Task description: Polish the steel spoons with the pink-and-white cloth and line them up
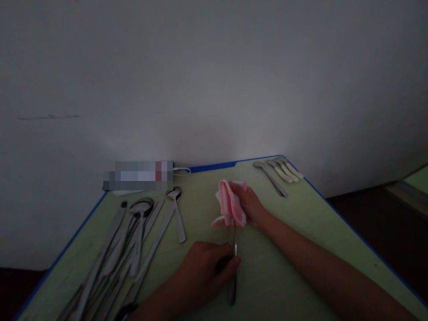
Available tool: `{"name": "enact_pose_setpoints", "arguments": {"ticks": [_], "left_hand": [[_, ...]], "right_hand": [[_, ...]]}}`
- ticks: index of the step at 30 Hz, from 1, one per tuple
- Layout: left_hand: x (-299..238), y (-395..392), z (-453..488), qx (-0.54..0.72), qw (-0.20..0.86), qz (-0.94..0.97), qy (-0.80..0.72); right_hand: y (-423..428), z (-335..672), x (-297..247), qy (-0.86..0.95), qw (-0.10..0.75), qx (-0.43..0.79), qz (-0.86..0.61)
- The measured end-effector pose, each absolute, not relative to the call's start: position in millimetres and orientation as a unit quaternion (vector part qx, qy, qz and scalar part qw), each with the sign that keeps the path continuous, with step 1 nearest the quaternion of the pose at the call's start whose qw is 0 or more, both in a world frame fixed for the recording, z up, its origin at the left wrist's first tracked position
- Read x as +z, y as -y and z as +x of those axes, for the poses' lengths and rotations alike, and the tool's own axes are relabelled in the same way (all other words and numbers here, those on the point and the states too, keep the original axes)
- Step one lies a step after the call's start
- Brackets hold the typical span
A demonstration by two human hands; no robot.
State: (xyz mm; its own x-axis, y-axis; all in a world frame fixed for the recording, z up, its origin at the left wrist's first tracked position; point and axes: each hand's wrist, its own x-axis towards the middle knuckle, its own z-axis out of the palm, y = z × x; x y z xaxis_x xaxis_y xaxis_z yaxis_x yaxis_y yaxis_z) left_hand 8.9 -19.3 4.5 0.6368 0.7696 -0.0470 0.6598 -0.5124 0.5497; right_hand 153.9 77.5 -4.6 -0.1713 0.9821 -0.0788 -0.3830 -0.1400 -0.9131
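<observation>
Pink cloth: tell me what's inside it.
The pink cloth, gripped by the right hand, wraps a utensil held by the left hand. Its wrapped end is hidden.

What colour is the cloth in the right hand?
Pink with white stripes, seen in the head view: cloth.

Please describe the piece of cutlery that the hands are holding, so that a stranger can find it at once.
On the green table with a blue edge, look at the middle, between the cutlery pile on the left and a small row of utensils at the far right. The utensil lies there alone, gripped by the left hand. Only this one has its far end wrapped in a pink-and-white cloth, held by the right hand.
</observation>
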Motion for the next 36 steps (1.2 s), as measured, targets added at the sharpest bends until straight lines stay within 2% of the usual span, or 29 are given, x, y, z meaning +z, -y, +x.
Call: {"name": "enact_pose_setpoints", "arguments": {"ticks": [7, 14, 20, 28, 36], "left_hand": [[4.3, 18.5, 8.6, 0.103, 0.270, 0.863, -0.415], [1.2, 19.2, 7.2, 0.100, 0.266, 0.862, -0.419], [1.0, 17.1, 6.7, 0.124, 0.314, 0.833, -0.438], [-3.3, 12.9, 4.2, 0.132, 0.352, 0.807, -0.456], [-2.1, 11.5, 3.7, 0.148, 0.379, 0.790, -0.459]], "right_hand": [[-78.1, 154.0, -5.4, 0.418, 0.524, 0.642, -0.372], [-76.4, 157.5, -6.0, 0.510, 0.472, 0.618, -0.367], [-73.9, 156.8, -10.2, 0.554, 0.461, 0.580, -0.379], [-77.2, 155.8, -7.9, 0.422, 0.507, 0.653, -0.372], [-78.7, 160.4, -8.4, 0.378, 0.506, 0.676, -0.380]]}}
